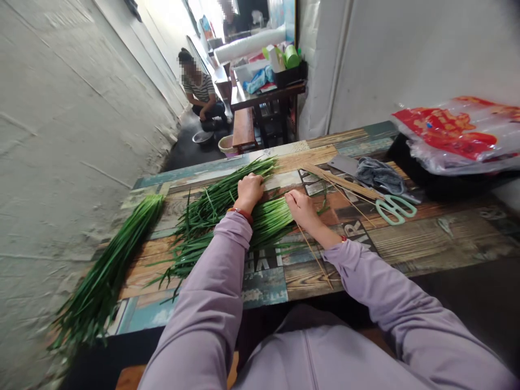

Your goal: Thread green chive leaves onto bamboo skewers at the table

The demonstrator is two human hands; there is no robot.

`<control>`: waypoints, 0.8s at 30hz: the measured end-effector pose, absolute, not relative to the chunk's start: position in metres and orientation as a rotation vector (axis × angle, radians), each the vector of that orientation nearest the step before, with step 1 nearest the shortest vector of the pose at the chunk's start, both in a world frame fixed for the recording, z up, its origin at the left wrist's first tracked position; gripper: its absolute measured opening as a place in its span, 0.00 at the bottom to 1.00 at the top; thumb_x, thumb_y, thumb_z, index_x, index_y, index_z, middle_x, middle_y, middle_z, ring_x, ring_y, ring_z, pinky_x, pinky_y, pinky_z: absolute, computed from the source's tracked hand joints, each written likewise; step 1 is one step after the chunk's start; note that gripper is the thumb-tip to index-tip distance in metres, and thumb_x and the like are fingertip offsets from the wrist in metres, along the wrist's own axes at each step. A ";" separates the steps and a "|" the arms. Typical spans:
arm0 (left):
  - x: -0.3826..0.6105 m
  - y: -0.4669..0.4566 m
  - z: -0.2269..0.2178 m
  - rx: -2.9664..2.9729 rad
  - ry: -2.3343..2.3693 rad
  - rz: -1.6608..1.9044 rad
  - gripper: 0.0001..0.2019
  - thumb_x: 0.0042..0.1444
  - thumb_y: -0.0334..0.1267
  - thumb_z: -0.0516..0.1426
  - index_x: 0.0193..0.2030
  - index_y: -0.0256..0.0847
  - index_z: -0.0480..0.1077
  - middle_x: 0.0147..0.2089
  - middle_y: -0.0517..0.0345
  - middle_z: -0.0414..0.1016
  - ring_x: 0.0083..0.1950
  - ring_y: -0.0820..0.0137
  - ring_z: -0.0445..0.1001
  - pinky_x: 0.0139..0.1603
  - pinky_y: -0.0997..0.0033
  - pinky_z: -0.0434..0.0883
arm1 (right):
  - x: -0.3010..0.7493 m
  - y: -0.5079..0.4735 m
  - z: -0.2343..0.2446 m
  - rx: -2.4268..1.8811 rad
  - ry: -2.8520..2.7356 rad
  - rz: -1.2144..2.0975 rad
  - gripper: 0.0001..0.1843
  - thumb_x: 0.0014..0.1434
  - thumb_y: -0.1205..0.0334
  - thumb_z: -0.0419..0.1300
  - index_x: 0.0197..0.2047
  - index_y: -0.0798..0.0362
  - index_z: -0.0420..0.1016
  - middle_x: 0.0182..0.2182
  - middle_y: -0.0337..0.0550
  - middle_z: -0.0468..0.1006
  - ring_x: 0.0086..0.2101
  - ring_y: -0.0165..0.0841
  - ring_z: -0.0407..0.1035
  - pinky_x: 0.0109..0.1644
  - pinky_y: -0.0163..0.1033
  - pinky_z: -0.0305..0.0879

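A loose pile of garlic chives [211,197] lies on the wood-patterned table, its pale stem ends pointing right. My left hand [251,188] is closed over stems at the upper part of the pile, its fingertips partly hidden. At the pale ends of a nearer bunch [274,214], my right hand [300,208] has its fingers pinched together on the stems. Thin sticks [314,254] slant from beneath my right hand toward the table's front edge; whether the fingers touch them is hidden. Bamboo skewers [345,181] lie in a bundle to the right.
Green-handled scissors [395,209] and a grey cloth [381,174] sit right of the skewers. A red-and-clear plastic package [459,132] rests on a black container. Another chive bundle [117,260] lies left by the wall. Beyond, a person [201,92] squats near a metal basin [203,137].
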State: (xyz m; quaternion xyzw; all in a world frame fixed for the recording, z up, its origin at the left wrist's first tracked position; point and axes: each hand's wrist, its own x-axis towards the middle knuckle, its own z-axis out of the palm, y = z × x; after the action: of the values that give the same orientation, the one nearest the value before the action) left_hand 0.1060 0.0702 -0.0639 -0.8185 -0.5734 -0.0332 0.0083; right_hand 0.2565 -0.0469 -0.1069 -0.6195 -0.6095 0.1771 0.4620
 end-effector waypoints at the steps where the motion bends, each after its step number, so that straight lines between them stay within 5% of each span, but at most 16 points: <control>1: 0.108 0.070 -0.063 -2.549 -1.796 -0.087 0.16 0.61 0.38 0.52 0.51 0.46 0.77 0.53 0.49 0.76 0.54 0.57 0.74 0.51 0.60 0.69 | 0.256 -0.047 -0.107 -1.531 -1.502 0.435 0.18 0.68 0.55 0.46 0.30 0.51 0.69 0.24 0.41 0.71 0.30 0.34 0.66 0.35 0.36 0.54; 13: 0.102 0.071 -0.070 -2.593 -1.650 -0.156 0.12 0.60 0.33 0.50 0.39 0.40 0.77 0.48 0.47 0.76 0.50 0.58 0.73 0.46 0.62 0.67 | 0.256 -0.046 -0.106 -1.523 -1.499 0.418 0.18 0.68 0.55 0.47 0.30 0.51 0.71 0.24 0.41 0.73 0.28 0.33 0.65 0.34 0.36 0.53; 20: 0.093 0.070 -0.073 -2.736 -1.632 -0.300 0.11 0.59 0.31 0.51 0.39 0.39 0.75 0.43 0.50 0.76 0.43 0.63 0.73 0.46 0.66 0.68 | 0.256 -0.046 -0.107 -1.535 -1.499 0.417 0.18 0.67 0.55 0.47 0.30 0.51 0.70 0.24 0.41 0.72 0.28 0.33 0.65 0.34 0.37 0.54; 24: 0.094 0.066 -0.071 -2.765 -1.609 -0.376 0.16 0.59 0.29 0.50 0.49 0.39 0.76 0.44 0.49 0.75 0.44 0.63 0.73 0.47 0.65 0.69 | 0.256 -0.046 -0.107 -1.552 -1.492 0.420 0.18 0.67 0.55 0.47 0.30 0.51 0.70 0.25 0.42 0.73 0.29 0.34 0.66 0.34 0.37 0.54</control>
State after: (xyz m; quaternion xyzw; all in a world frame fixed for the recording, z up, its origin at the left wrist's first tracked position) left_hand 0.0943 0.0659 -0.0710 -0.8576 -0.4992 -0.1167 -0.0397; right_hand 0.2558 -0.0463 -0.1069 -0.6295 -0.6051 0.1704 0.4566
